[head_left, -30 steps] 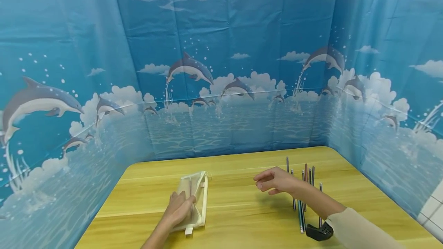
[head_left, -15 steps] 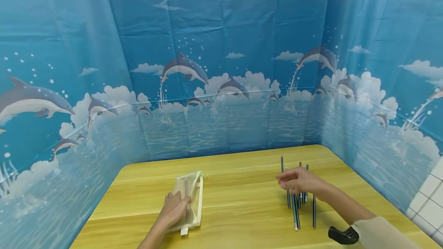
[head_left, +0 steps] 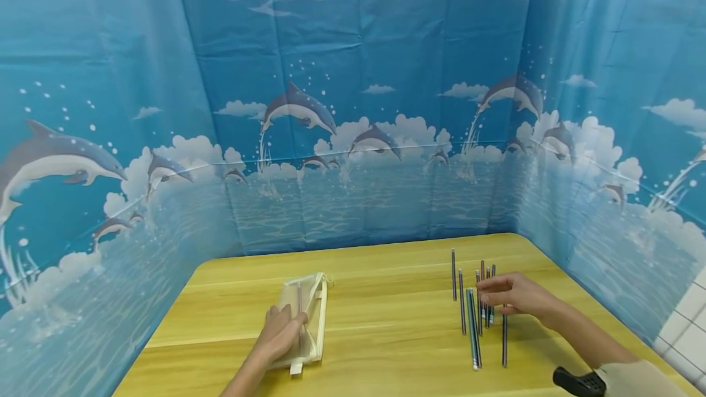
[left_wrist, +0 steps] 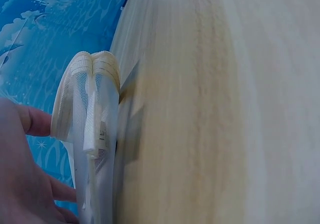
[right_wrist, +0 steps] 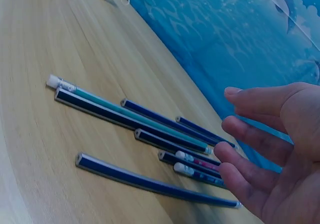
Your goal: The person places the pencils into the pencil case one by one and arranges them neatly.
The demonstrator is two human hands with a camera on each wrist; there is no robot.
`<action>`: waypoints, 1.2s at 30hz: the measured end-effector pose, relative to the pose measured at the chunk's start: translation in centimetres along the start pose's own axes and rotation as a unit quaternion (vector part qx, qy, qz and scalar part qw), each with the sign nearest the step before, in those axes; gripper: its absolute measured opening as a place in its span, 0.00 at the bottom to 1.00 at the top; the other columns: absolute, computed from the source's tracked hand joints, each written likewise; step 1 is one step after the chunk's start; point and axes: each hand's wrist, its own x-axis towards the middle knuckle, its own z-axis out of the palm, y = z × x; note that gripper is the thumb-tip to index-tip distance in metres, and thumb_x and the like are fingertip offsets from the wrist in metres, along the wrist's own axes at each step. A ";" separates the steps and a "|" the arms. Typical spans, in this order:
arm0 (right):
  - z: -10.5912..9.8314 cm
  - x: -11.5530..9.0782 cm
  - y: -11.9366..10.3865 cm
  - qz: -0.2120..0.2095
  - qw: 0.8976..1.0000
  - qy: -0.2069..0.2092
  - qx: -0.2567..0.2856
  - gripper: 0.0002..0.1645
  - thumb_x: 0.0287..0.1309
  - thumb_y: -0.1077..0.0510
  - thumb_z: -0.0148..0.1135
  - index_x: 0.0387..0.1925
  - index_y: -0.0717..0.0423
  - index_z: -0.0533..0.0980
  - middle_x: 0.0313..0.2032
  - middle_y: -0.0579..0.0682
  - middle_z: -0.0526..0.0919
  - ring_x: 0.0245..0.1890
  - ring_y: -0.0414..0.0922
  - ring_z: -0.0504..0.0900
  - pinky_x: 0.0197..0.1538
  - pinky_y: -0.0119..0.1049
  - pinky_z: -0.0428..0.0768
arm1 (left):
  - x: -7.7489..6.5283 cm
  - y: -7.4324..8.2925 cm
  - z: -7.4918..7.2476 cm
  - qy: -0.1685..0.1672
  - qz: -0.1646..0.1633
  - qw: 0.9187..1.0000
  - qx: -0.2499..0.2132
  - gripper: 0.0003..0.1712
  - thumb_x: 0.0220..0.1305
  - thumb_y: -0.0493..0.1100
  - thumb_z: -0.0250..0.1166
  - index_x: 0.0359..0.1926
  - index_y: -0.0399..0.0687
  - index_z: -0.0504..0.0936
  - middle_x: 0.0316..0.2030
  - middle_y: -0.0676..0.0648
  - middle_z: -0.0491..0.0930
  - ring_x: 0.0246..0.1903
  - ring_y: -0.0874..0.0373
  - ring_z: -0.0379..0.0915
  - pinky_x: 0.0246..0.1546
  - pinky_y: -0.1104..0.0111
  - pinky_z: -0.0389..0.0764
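Note:
A cream see-through zip pencil case (head_left: 289, 294) lies on the yellow wood-grain table (head_left: 380, 348), left of the middle. My left hand (head_left: 280, 331) rests on it, fingers and thumb spread over its top. A dark pencil (head_left: 300, 299) shows through the mesh. In the left wrist view, the zip edge (left_wrist: 105, 64) stands a little above the tabletop. My right hand (head_left: 515, 294) holds nothing and hovers over the pencils on the right, its fingers loosely bent. Beneath it lie several dark blue pencils (right_wrist: 150, 182) and a teal pencil (right_wrist: 120, 107) with a white eraser.
A blue dolphin-print curtain (head_left: 353, 195) surrounds the back and sides of the table. The pencils lie roughly parallel, pointing away from me. A black strap (head_left: 579, 382) sits at my right wrist, by a cream sleeve (head_left: 634, 380). White tiles (head_left: 684, 317) show beyond the table's right side.
My right hand has moved right, from beside the pencils to over the right part of the group. My left hand stays on the pencil case.

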 end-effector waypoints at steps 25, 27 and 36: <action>-3.1 -1.7 4.9 0.026 0.999 0.015 0.028 0.35 0.74 0.55 0.61 0.69 0.78 0.65 0.65 0.70 0.75 0.53 0.43 0.83 0.53 0.45 0.84 | 0.1 0.2 0.2 0.003 0.004 1.000 -0.001 0.47 0.67 0.55 0.55 0.71 0.18 0.61 0.73 0.16 0.45 0.74 0.22 0.34 0.69 0.31 0.43; -3.2 -1.7 5.2 0.028 0.999 0.022 0.029 0.35 0.73 0.55 0.62 0.68 0.77 0.66 0.64 0.68 0.76 0.51 0.40 0.83 0.52 0.43 0.84 | 0.1 0.1 0.1 0.003 0.004 1.000 -0.002 0.47 0.67 0.55 0.55 0.71 0.18 0.61 0.73 0.16 0.44 0.75 0.22 0.33 0.70 0.31 0.43; -1.9 -0.7 5.8 0.024 0.988 0.113 -0.103 0.31 0.67 0.52 0.69 0.60 0.73 0.77 0.55 0.67 0.83 0.49 0.51 0.84 0.45 0.43 0.86 | 0.1 -0.1 0.1 0.006 0.003 1.000 0.001 0.48 0.66 0.55 0.56 0.71 0.18 0.62 0.73 0.16 0.44 0.75 0.22 0.34 0.70 0.31 0.45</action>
